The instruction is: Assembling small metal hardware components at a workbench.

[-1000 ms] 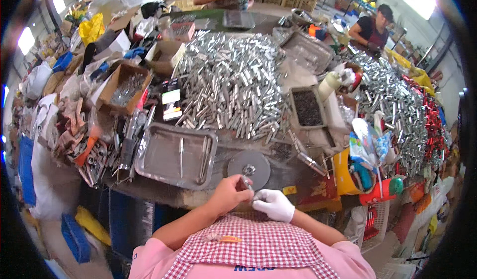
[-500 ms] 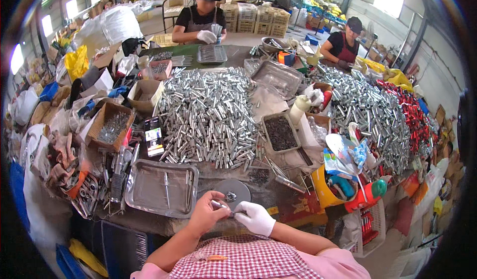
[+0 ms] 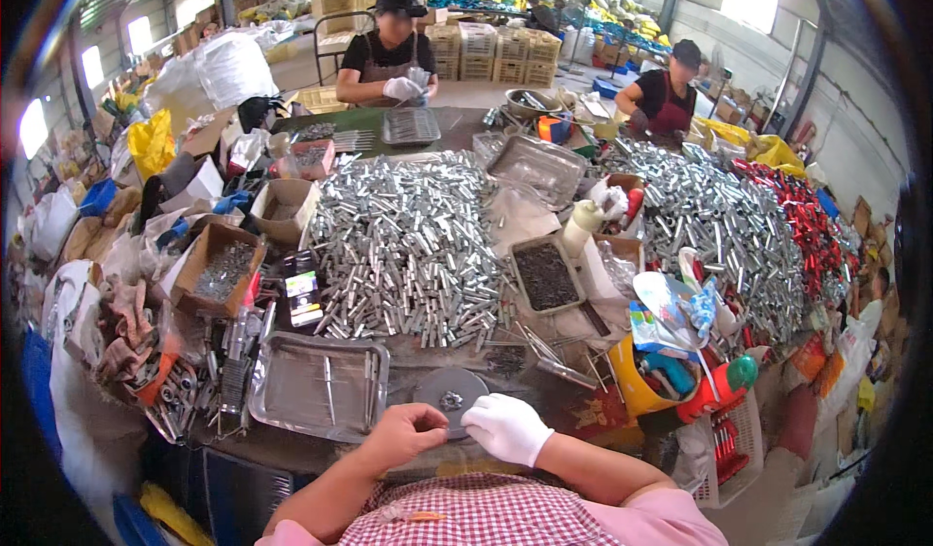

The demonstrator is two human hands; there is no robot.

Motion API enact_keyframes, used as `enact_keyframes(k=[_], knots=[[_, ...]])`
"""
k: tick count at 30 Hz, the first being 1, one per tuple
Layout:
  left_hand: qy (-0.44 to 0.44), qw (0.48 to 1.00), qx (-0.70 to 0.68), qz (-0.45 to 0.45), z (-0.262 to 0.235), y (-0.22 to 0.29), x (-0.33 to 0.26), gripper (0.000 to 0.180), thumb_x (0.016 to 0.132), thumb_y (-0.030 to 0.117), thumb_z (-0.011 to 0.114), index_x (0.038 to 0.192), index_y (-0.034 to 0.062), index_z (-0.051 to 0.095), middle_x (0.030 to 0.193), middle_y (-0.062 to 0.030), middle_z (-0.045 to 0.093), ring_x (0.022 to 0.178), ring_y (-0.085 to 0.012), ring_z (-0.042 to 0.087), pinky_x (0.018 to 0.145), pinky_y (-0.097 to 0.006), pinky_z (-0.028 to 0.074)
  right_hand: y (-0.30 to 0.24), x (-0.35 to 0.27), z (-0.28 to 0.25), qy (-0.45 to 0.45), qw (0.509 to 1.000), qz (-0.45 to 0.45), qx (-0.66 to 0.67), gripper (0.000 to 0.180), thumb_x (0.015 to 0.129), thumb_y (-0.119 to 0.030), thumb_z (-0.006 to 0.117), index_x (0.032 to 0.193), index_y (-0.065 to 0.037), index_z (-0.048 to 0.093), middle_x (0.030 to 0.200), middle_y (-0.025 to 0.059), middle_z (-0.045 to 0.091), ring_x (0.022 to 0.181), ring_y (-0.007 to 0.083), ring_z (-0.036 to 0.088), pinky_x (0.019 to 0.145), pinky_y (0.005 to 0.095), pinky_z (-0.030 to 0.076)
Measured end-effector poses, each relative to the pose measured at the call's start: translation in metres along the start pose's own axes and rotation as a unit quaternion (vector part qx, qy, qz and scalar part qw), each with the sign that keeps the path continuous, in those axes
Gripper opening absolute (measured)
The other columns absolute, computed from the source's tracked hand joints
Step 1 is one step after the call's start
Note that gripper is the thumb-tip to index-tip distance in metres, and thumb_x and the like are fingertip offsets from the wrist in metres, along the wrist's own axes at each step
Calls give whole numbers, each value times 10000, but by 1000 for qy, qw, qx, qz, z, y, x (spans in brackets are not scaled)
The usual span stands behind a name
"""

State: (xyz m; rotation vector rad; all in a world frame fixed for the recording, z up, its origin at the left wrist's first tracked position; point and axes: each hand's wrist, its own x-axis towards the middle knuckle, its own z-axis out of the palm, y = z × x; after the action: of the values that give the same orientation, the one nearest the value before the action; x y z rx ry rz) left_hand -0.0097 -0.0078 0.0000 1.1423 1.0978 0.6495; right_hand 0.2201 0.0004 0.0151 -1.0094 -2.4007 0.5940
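My bare left hand (image 3: 406,436) is at the near edge of the bench, thumb and fingertips drawn together; what they hold, if anything, is hidden. My right hand (image 3: 509,429), in a white glove, is closed in a pinch over the near right edge of a round grey disc (image 3: 428,391). Whatever sits between the gloved fingers is too small to make out. A few small shiny metal pieces (image 3: 451,400) lie on the disc, just beyond both hands. Left of the disc is a clear-grey shallow tray (image 3: 292,381) with a few slender metal rods (image 3: 369,391).
A wide heap of metal tubes (image 3: 403,245) fills the middle; another heap (image 3: 714,216) lies right. A bin of dark small parts (image 3: 544,274), a white bottle (image 3: 583,223) and a yellow container (image 3: 637,379) stand right of centre. Two co-workers (image 3: 389,55) sit across the bench.
The short metal cylinder seen in my left fingers is no longer visible. My hands have moved slightly apart. The view has shifted a little, and the far co-workers' hands have moved.
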Motion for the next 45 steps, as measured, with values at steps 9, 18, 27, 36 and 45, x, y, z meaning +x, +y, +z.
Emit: enact_keyframes(k=[9, 18, 27, 36, 45], knots=[[84, 994, -67, 25, 15, -7, -7, 186, 822, 50, 734, 987, -23, 688, 882, -40, 694, 765, -91, 639, 700, -238, 531, 0, -4, 7, 42, 991, 51, 115, 72, 851, -111, 640, 915, -78, 648, 862, 123, 638, 824, 344, 631, 737, 404, 508], [260, 930, -170, 197, -2, -16, 0, 494, 900, 28, 614, 1354, -21, 424, 862, -18, 572, 729, -68, 516, 657, -223, 442, -35, 11, 33, -37, 898, 239, 367, 215, 913, -101, 592, 1091, 15, 623, 970, 99, 661, 910, 155, 618, 835, 290, 493], [316, 887, 330, -64, -178, -18, 12, 267, 822, 104, 673, 1040, -41, 625, 948, -201, 700, 855, -332, 679, 770, -417, 521, -4, -12, 30, 61, 841, 284, 456, 149, 918, -7, 565, 1053, 26, 621, 925, 7, 640, 855, 62, 567, 775, 220, 462], [258, 942, 189, -99, -166, -33, 44, 146, 798, 78, 759, 772, -7, 642, 629, -89, 656, 504, -145, 613, 434, -303, 466, 10, -24, 31, 65, 845, 304, 435, 136, 912, -17, 593, 1035, 20, 638, 919, 0, 646, 850, 55, 565, 773, 216, 458], [238, 929, 282, -23, -140, -30, 55, 276, 706, 178, 839, 802, 5, 646, 713, -91, 677, 656, -182, 659, 601, -332, 524, 8, -22, 30, 69, 872, 288, 389, 143, 905, -28, 587, 1034, 6, 639, 861, -26, 618, 761, 30, 519, 676, 197, 424]])
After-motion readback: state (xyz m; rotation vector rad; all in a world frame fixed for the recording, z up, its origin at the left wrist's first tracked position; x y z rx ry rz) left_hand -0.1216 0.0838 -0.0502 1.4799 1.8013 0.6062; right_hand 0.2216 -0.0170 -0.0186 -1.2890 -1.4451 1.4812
